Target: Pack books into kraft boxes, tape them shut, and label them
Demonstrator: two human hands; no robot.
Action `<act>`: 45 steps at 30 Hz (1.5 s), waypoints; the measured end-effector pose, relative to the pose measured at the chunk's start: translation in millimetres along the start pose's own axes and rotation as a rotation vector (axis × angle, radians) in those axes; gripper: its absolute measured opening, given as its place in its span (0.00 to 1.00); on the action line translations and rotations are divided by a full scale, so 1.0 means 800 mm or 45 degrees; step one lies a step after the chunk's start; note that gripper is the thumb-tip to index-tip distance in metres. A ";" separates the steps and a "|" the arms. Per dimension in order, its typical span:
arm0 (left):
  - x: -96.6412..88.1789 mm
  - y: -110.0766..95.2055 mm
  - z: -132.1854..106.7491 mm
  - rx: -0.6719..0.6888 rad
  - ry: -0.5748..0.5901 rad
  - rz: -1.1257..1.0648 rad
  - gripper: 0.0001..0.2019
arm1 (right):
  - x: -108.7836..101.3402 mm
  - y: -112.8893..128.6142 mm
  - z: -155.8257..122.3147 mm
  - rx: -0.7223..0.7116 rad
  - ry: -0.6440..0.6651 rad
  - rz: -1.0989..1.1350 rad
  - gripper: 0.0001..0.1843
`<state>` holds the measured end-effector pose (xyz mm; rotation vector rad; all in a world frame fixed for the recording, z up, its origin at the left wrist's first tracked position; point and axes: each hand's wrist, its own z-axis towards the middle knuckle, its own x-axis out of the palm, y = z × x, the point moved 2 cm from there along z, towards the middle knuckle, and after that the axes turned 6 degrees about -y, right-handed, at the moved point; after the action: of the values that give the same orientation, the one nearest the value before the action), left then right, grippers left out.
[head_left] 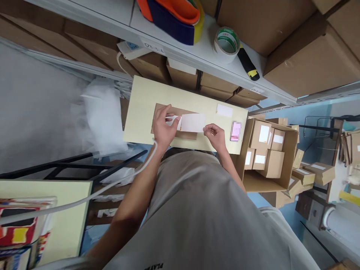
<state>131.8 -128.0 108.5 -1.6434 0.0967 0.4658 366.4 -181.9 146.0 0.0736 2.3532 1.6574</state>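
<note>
A flat brown cardboard piece (161, 109) lies on a pale yellow table (140, 112). Over it I hold a white label sheet (192, 122). My left hand (164, 125) pinches the sheet's left end, where a strip of backing curls away. My right hand (215, 135) is closed on the sheet's right edge. A second white label (224, 110) lies further back on the table. A pink phone (235, 131) rests near the table's right edge.
An open carton (289, 150) of small labelled boxes stands right of the table. The shelf above holds a tape roll (227, 44), a yellow-black knife (249, 64) and brown cartons. White plastic bags (101, 120) lie left. Another yellow table (64, 221) is at lower left.
</note>
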 end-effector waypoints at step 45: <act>-0.157 -0.017 0.022 0.306 0.574 -0.472 0.15 | 0.194 0.069 -0.072 -0.210 -0.115 -0.126 0.22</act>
<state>17.9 -135.5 164.8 -1.4609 0.1714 -0.1973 196.6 -186.3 187.4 0.0000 2.1114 1.7543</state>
